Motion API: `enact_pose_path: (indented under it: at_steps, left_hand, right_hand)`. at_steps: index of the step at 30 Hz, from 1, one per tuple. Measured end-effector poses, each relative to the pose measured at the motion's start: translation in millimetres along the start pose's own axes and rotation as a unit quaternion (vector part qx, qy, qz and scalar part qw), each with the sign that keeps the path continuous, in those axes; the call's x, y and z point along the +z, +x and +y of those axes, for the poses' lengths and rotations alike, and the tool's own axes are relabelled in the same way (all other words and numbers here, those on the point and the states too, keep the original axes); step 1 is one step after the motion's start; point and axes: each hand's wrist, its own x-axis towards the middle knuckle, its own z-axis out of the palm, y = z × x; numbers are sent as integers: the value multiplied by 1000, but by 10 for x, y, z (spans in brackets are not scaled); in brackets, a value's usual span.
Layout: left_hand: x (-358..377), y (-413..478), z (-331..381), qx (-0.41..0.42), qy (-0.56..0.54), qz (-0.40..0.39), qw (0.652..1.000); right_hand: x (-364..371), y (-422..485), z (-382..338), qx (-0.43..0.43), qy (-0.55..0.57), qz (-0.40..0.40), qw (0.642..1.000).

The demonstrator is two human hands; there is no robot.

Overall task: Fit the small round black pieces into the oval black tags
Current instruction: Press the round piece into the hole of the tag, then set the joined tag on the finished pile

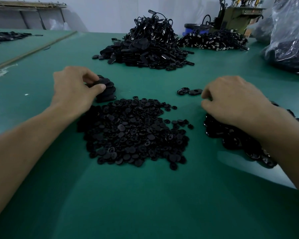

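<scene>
Table (145, 195): tag (103, 81) perhaps in left grip (72, 88)

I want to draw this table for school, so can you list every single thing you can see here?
small round pieces: one heap, uncountable, black, table middle.
stacked oval tags: one small stack, black, beyond that heap, left.
loose oval tags: two, black, beyond it, right.
near tag heap: one, glossy black, under the right forearm.
far heap: one, black, back middle.
corded pieces: one pile, black, back right.
flat pieces: one spread, black, back left.
plastic bag: one, clear, far right.
machine: one, olive, back right.
table: one, green.
left hand: one, fingers pinch the top stacked tag.
right hand: one, fingers curled; hold unclear.
</scene>
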Motion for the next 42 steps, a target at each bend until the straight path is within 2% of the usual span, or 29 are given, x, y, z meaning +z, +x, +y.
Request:
enact_pose_path:
  at_steps: [5,10,16,20,33,42]
  left_hand:
    - [-4,-23,39,7,8,-3,1000]
    - [-40,-111,218,26,4,-7,1000]
    - [-32,-345,634,100,-42,-53,993]
    - [-3,-440,743,132,-61,-75,987]
    - [56,-497,713,130,-58,-95,985]
    - [72,-507,709,129,-67,-99,984]
  right_hand:
    - [-82,-52,-43,21,9,-73,997]
    - [-123,-92,-104,11,13,-81,997]
    - [-191,-143,-109,-7,-34,-76,997]
    - [-204,-164,-120,17,-17,-115,993]
    - [-123,-145,-159,17,11,-51,998]
    - [-117,-181,-238,-26,15,-24,999]
